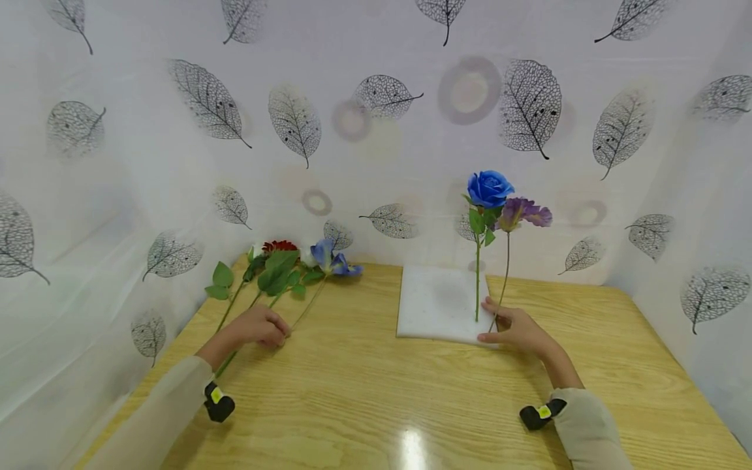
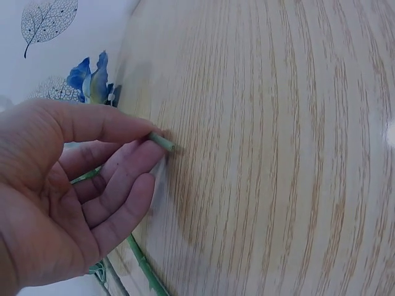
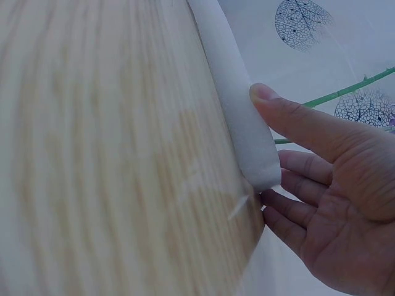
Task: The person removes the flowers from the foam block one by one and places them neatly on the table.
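Observation:
At the table's left, my left hand (image 1: 256, 326) pinches the thin stem of a blue artificial iris (image 1: 336, 259) between thumb and forefinger. The cut stem end (image 2: 163, 142) pokes out past the fingertips in the left wrist view. My right hand (image 1: 521, 333) holds the right front corner of a white foam board (image 1: 437, 303), its thumb along the front edge and its fingers at the side. Upright in the board stand a blue rose (image 1: 490, 189) and a purple iris (image 1: 521, 213), both near that hand.
More artificial flowers lie at the table's left back, including a red bloom (image 1: 279, 246), with large green leaves (image 1: 279, 273) and stems passing beneath the left arm. A leaf-patterned white curtain (image 1: 376, 156) borders the wooden table (image 1: 364, 398) behind and on both sides.

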`<state>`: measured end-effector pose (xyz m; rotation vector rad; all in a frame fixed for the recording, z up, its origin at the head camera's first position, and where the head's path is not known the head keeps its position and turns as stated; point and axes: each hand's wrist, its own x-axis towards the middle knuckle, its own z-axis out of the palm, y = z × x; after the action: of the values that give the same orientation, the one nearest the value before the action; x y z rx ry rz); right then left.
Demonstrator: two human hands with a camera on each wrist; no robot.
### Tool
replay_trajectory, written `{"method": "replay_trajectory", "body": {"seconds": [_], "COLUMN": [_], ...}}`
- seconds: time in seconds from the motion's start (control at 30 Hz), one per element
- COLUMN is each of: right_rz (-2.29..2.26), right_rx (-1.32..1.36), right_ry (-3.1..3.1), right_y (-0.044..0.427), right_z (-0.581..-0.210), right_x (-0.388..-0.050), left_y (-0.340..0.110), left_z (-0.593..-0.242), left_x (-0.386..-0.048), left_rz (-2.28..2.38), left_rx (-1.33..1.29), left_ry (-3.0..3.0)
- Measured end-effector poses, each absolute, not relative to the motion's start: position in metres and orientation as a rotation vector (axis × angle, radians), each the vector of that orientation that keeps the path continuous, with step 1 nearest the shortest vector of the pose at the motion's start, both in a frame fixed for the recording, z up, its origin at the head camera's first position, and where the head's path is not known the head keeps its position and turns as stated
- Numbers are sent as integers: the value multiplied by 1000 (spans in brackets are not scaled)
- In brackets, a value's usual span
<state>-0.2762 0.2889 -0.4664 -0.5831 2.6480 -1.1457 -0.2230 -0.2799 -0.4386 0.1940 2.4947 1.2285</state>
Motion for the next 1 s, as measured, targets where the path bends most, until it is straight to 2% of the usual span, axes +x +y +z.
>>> {"method": "replay_trajectory", "body": {"seconds": [0.63,1.0], "right_rz": [-1142,-1137], "right_rx": [-603,-602], "right_ry": [2645,2643], "right_y": [291,289], "right_z": [-469,-465], "right_x": [-275,-273], "left_y": [-283,-281], "left_z": [-441,-438], "left_x": [-221,-219], "left_rz": [1137,1165], "left_rx": [-140,-153], "left_ry": [2662,2649]}}
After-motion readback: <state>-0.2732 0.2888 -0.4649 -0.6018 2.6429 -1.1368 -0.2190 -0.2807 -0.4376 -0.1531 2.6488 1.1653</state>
